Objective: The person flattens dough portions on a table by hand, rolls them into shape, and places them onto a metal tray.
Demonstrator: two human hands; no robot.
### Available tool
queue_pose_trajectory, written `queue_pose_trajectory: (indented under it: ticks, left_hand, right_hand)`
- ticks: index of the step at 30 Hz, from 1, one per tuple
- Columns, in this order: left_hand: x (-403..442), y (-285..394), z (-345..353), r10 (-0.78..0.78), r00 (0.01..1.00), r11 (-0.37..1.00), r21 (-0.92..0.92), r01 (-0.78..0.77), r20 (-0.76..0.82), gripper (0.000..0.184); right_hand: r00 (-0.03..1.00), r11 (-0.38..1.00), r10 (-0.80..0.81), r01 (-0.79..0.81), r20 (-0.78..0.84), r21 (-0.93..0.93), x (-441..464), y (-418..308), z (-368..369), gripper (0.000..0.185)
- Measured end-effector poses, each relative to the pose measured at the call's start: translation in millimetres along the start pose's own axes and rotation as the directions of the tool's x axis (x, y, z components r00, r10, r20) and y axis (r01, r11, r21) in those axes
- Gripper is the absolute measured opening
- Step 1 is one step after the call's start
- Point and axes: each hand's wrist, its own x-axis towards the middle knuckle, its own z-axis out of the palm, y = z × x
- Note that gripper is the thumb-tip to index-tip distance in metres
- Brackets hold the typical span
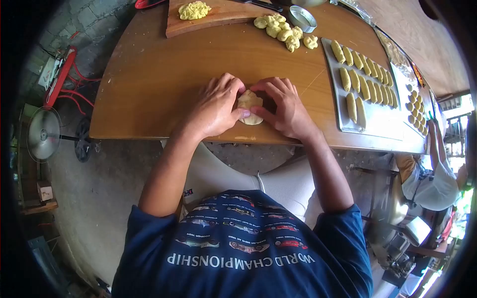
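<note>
A flattened piece of pale dough (254,118) lies on the wooden table near its front edge. My left hand (216,105) curls around its left side, thumb and fingertips pressing on it. From the right, my right hand (284,107) grips the same dough, its thumb almost meeting the left thumb. Fingers cover part of the dough, so whether anything sits inside it I cannot tell. Farther back are several knotted dough lumps (281,31) in a cluster.
A wooden board (218,25) with a yellow crumbly mound (194,10) stands at the back, near a round metal tin (302,19). On the right, a metal tray (343,124) holds rows of dough rolls (345,79), with small dough balls (416,111) beyond. Another person (437,184) is at far right.
</note>
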Motion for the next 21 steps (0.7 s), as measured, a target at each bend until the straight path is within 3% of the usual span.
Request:
queue_pose_trajectory:
  ticks: [6, 9, 17, 21]
  left_hand:
    - [-2, -3, -2, 0.027, 1.000, 0.999, -0.042, -0.028, -0.012, 0.053]
    - [0, -1, 0, 0.028, 0.999, 0.999, 0.023, -0.027, -0.040, 0.056]
    - [6, -3, -19, 0.004, 0.994, 0.995, -0.102, 0.007, 0.111, 0.062]
    - [5, -2, -13, 0.044, 0.996, 0.999, 0.006, -0.044, 0.083, 0.071]
  right_hand:
    - [1.000, 0.999, -0.012, 0.011, 0.014, 0.039, 1, -2, 0, 0.051]
    - [0.999, 0.999, -0.043, 0.043, -0.023, 0.003, 3, -1, 1, 0.052]
    - [0.998, 0.996, -0.037, 0.032, 0.055, 0.086, 1, 0, -7, 0.059]
    - [0.998, 0.998, -0.054, 0.053, 0.036, 0.047, 1, 2, -4, 0.061]
